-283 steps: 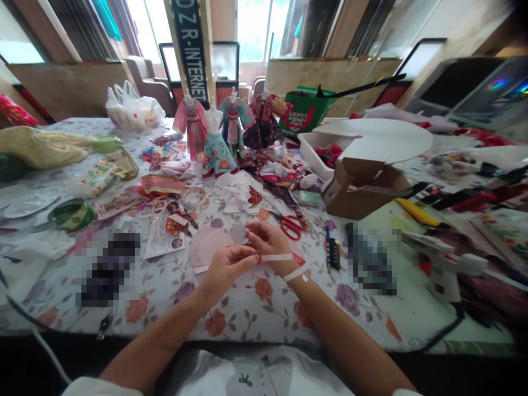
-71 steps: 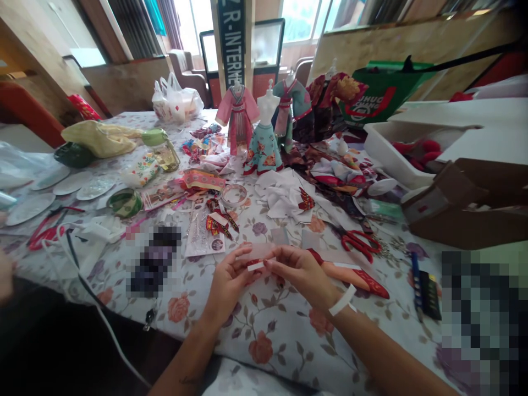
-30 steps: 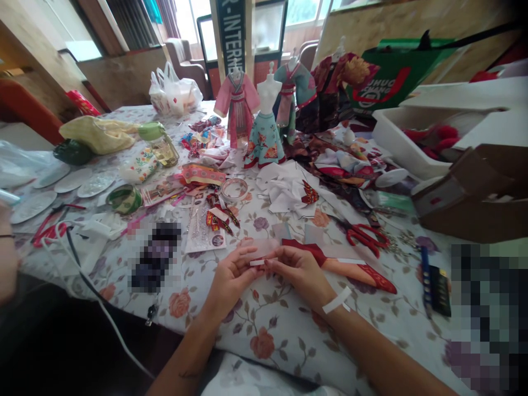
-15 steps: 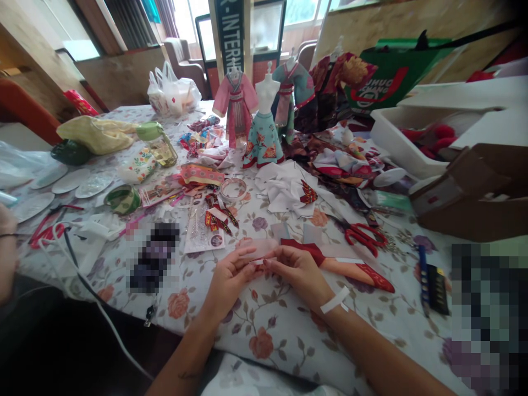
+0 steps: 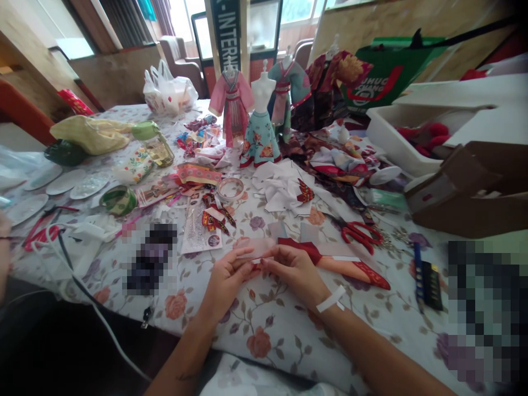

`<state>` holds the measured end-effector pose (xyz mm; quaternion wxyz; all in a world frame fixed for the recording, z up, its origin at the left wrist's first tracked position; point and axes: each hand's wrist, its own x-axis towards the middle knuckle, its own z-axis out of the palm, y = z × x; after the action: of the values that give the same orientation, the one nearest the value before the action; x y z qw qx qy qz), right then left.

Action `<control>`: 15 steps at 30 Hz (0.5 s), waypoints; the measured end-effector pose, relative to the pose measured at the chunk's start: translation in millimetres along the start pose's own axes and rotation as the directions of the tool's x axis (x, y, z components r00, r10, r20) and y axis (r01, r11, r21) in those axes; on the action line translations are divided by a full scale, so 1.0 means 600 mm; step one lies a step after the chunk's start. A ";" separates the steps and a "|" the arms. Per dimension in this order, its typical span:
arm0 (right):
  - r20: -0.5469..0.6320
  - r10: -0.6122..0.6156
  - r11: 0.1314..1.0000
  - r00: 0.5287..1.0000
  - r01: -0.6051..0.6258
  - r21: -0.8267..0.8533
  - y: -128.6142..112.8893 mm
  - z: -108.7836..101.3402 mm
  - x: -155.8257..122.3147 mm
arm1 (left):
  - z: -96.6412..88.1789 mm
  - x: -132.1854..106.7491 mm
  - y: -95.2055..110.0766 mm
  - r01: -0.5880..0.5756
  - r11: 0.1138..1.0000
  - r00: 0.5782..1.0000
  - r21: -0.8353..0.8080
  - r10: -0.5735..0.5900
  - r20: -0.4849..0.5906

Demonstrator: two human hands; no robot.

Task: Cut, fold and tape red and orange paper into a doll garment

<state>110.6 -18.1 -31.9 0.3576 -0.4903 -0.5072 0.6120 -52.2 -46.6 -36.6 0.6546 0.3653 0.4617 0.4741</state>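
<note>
My left hand (image 5: 228, 278) and my right hand (image 5: 295, 270) meet above the flowered tablecloth, fingertips almost touching. Between them they pinch a thin, sheer pale-pink fabric piece (image 5: 256, 247), with a narrow reddish edge showing at the fingers. Part of it is hidden behind the fingertips. A strip of white tape (image 5: 331, 300) is stuck across my right wrist. Just beyond my right hand lie a red fabric piece (image 5: 300, 247) and an orange-and-red fabric piece (image 5: 350, 269). Red-handled scissors (image 5: 363, 235) rest farther right.
Dressed miniature mannequins stand at the back, one in a blue skirt (image 5: 259, 137). White cloth scraps (image 5: 282, 187), a tape roll (image 5: 230, 189) and a bead card (image 5: 200, 228) lie ahead. At right are a cardboard box (image 5: 474, 192) and foam box (image 5: 406, 137); at left, a cable (image 5: 103, 324).
The whole view has shifted slightly, so things appear a little farther left. Both hands keep their pinch on the sheer fabric, with hardly any movement of the fingers.
</note>
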 end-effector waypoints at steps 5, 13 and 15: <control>-0.003 -0.007 1.000 1.000 0.007 -0.020 0.000 0.001 -0.001 | 0.004 -0.001 0.004 0.015 1.000 1.000 0.000 -0.015 -0.026; -0.048 -0.036 0.998 0.998 0.033 -0.046 -0.003 0.003 -0.005 | 0.008 -0.002 0.005 0.017 1.000 0.999 0.016 -0.016 -0.051; -0.043 -0.036 0.999 0.998 0.034 -0.041 -0.002 0.003 -0.005 | 0.008 -0.002 0.003 0.012 1.000 0.999 0.020 -0.011 -0.048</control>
<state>109.9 -21.0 -30.0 0.3693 -0.5017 -0.5199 0.5844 -48.5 -47.4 -33.0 0.6424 0.3577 0.4843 0.4742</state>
